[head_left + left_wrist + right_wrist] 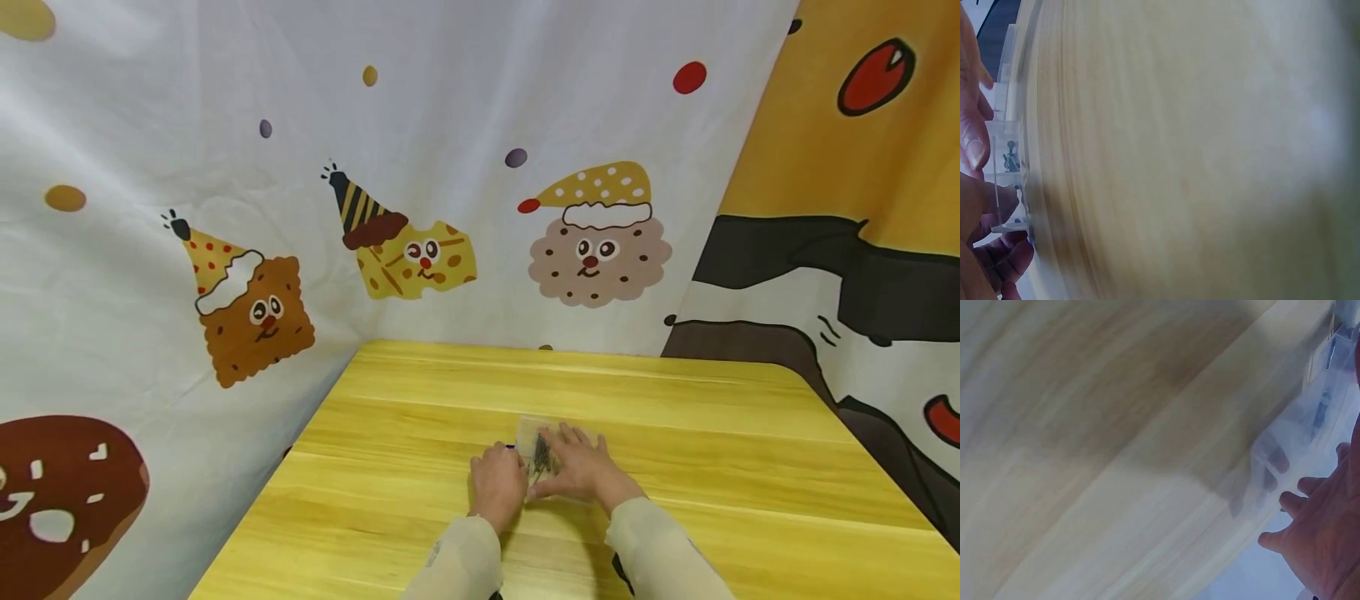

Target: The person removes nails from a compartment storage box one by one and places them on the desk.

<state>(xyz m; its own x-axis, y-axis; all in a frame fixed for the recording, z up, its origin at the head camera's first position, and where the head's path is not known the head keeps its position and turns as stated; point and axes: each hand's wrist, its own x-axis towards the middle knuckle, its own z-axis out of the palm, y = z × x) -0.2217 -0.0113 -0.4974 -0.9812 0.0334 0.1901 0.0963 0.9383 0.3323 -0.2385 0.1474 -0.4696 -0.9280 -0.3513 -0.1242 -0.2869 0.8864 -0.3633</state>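
A clear plastic box (529,427) with compartments lies on the wooden table, small dark grey metal pieces (541,457) showing through it. At its left end my left hand (498,479) grips it with curled fingers; in the left wrist view, the fingertips (1013,259) wrap around the box's corner. My right hand (581,467) lies spread over the box's right part, fingers mostly straight and thumb near the front edge. The right wrist view has these spread fingers beside the see-through box wall (1291,431). A small blue bit (510,447) shows by the left knuckles.
The yellow wood-grain table (420,417) extends on all sides of the box. Behind it and at the left hangs a white curtain (450,108) with cartoon snacks; a yellow and black printed part (847,183) covers the right.
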